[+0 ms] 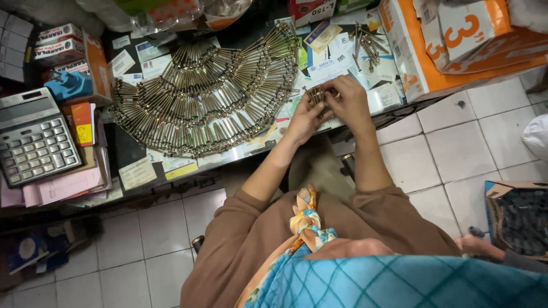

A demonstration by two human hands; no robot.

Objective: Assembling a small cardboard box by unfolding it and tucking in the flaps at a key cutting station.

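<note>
My left hand and my right hand meet over the glass-topped counter, both closed around a small bundle of metal bolts. A large fan-shaped spread of several similar long bolts lies on the counter to the left of my hands. A smaller loose pile of bolts sits beyond my right hand. My sleeves are brown.
A grey calculator rests at the counter's left end beside small boxes and a blue cloth. Orange cardboard boxes stand at the right. An open box of dark parts sits on the tiled floor.
</note>
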